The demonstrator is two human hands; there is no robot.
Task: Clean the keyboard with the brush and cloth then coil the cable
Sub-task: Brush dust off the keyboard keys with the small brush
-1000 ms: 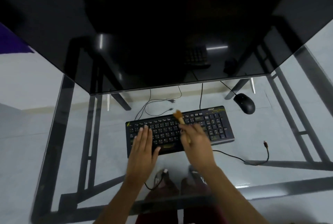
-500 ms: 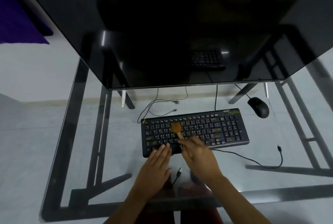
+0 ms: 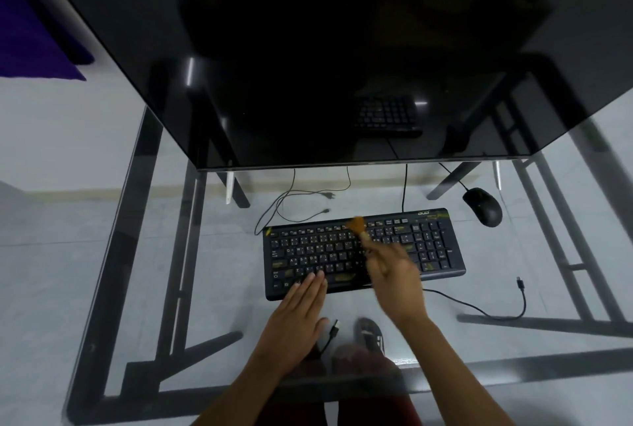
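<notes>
The right hand (image 3: 394, 275) and the brush (image 3: 359, 228) gripped in it are motion-blurred; the handle is largely hidden by the fingers. The black keyboard (image 3: 363, 252), with yellow-marked keys, is seen at centre frame on the glass table (image 3: 154, 254). Its lower left edge is pressed by the flat, released left hand (image 3: 298, 316). The cable (image 3: 479, 309) is trailed toward lower right.

One black keyboard (image 3: 363, 254), one brush (image 3: 359, 228), one black mouse (image 3: 482, 206), one dark monitor (image 3: 308, 48) and one glass desk (image 3: 137, 254). Two hands: a left hand (image 3: 294, 323) and a right hand (image 3: 394, 278). Loose cable plugs: four, as far as I can count.
</notes>
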